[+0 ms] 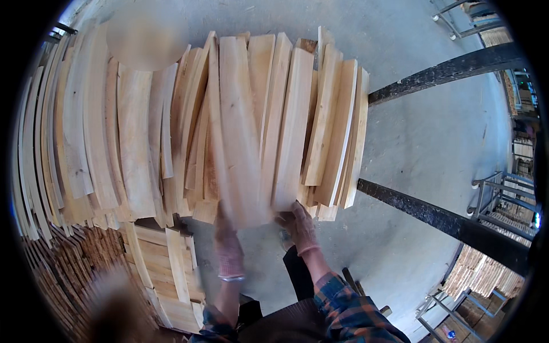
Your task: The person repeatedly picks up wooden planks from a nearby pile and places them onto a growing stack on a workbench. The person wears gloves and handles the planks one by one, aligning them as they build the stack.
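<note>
A long row of pale wooden boards (135, 137) lies side by side, their ends facing me. My left hand (230, 248), in a pinkish work glove, is closed at the near left corner of a wide board (241, 131). That board's near end is smeared by motion. Also gloved, my right hand (298, 228) grips the near end of a narrower board (290, 137) just to the right. Its fingers are partly hidden at the board's lower end.
Two dark beams (440, 223) run out rightward from the row over the grey floor (423, 148). A stack of rough-edged boards (80, 268) and a slatted wooden pile (163, 263) stand at lower left. Metal racks (497, 194) line the right side. Two blurred patches hide parts at left.
</note>
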Demonstrator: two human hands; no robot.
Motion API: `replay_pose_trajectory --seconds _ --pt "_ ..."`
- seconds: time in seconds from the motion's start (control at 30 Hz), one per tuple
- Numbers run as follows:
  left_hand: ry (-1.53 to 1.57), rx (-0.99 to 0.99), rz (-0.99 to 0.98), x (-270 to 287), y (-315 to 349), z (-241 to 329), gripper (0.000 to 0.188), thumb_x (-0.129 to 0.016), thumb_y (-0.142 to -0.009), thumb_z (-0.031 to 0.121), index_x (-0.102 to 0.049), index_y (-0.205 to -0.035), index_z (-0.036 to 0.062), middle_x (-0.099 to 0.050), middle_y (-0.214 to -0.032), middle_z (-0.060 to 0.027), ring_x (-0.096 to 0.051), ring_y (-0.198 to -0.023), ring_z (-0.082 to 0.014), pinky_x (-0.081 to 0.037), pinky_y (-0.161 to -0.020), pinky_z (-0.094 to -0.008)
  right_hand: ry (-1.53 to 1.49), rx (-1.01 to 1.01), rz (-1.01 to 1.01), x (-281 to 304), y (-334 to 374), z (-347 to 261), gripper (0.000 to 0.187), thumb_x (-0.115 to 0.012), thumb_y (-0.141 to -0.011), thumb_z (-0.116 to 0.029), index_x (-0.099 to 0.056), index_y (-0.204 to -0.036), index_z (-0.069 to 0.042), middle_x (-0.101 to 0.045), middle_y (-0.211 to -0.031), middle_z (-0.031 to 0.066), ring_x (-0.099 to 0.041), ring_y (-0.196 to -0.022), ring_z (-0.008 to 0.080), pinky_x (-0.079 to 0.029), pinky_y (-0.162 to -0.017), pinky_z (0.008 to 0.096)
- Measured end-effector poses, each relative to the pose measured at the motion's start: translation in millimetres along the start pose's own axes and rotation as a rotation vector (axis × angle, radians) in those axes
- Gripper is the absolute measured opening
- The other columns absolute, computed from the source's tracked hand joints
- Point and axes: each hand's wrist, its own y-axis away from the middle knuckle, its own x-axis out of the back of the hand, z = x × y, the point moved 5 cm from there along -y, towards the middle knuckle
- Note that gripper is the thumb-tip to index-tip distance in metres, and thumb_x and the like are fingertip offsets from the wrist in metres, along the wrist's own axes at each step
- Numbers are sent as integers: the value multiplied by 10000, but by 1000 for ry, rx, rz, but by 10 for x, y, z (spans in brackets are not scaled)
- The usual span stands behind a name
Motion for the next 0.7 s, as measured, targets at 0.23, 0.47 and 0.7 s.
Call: replay_pose_trajectory --seconds 0.23,0.47,0.7 --pt "-462 -172 81 189 -287 -92 561 -550 -951 318 -380 -1443 109 -556 -1119 -62 -524 -950 -123 -482 -804 -303 -39 -100 182 264 -414 80 380 -610 -878 -285 -580 -1113 11 -627 -968 117 -591 -922 190 -489 -790 335" --pt "-468 20 236 -103 -361 -237 892 -658 -874 410 -146 -1513 58 -505 -1303 -133 -533 -1049 -197 -465 -841 -278 511 -17 -117 -9 -348 -65 553 -591 -914 -356 -486 -1307 19 -616 -1145 117 -595 -1015 178 -493 -851 297" --pt "-532 62 76 -327 -311 -217 877 -693 -854 370 -227 -1431 -97 -564 -1212 -188 -550 -1034 -209 -429 -913 -275 486 -83 74 -182 -522 -282 666 -598 -901 -455 -463 -1342 25 -609 -1170 126 -567 -1070 162 -473 -875 293"
